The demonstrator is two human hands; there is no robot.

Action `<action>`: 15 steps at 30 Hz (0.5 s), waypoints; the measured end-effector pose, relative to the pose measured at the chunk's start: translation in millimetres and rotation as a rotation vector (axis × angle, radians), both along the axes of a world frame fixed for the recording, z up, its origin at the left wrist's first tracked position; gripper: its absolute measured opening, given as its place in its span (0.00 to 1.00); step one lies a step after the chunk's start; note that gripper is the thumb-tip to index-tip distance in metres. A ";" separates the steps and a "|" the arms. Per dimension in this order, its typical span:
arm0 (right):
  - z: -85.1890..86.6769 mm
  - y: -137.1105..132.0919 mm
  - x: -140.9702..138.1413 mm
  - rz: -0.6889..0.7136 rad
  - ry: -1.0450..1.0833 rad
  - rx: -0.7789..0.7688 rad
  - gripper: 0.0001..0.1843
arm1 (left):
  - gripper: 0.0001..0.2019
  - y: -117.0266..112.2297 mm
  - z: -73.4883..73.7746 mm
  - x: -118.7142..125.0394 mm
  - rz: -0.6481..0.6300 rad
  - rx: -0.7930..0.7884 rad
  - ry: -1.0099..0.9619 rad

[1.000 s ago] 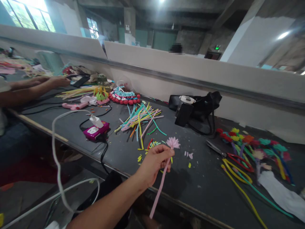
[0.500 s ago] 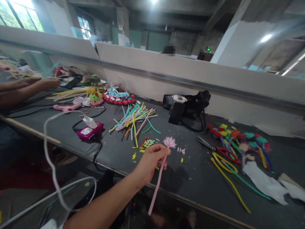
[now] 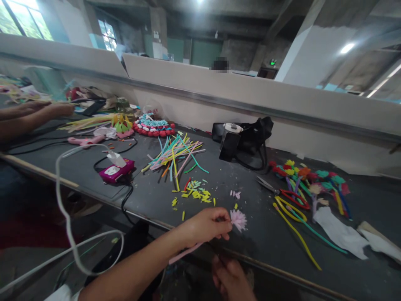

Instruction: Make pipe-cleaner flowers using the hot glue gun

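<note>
A pink pipe-cleaner flower [image 3: 238,220] with a long stem is pinched in my left hand [image 3: 206,225] above the table's front edge. Its fluffy head points right, and the stem [image 3: 184,253] trails down to the left below my wrist. Lower down, past the table edge, my right hand [image 3: 230,276] has its fingers curled together. Something thin and dark shows at its fingertips, too dim to name. Short yellow pipe-cleaner cuttings [image 3: 200,195] lie just beyond my left hand, and pink snippets [image 3: 234,194] lie beyond the flower.
Loose coloured pipe cleaners [image 3: 175,154] are heaped mid-table. To the right lie red-handled scissors [image 3: 294,198], several finished flowers [image 3: 308,175] and white tissue [image 3: 340,232]. A purple power socket [image 3: 117,170], its white cable, a black bag [image 3: 258,136] and another person's hands [image 3: 59,109] are further off.
My left hand has come down toward the table edge, tipping the flower from upright to sideways and uncovering the yellow cuttings. My right hand has come into view at the bottom.
</note>
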State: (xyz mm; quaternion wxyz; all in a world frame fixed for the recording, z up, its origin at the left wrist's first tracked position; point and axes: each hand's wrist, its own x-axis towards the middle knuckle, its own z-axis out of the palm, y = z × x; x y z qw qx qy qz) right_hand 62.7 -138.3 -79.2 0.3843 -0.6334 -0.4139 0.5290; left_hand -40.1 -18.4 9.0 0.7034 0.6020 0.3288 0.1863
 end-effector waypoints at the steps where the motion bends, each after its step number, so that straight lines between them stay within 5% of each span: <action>1: 9.7 -0.8 5.8 -0.003 0.011 -0.016 0.34 | 0.09 -1.3 0.1 0.0 -0.014 0.005 0.014; 5: 42.2 4.8 29.9 0.008 0.005 0.028 0.33 | 0.11 -3.3 7.4 -0.3 -0.033 -0.105 -0.017; 9: 54.9 6.7 43.5 0.038 -0.119 0.140 0.26 | 0.16 -1.3 20.1 -1.1 0.094 -0.270 -0.175; 12: 49.6 1.8 43.3 0.046 -0.123 0.209 0.24 | 0.16 1.6 27.3 -3.8 0.130 -0.273 -0.251; 15: 25.6 -7.5 37.4 0.060 -0.119 0.204 0.24 | 0.16 6.4 29.9 -8.6 0.167 -0.290 -0.312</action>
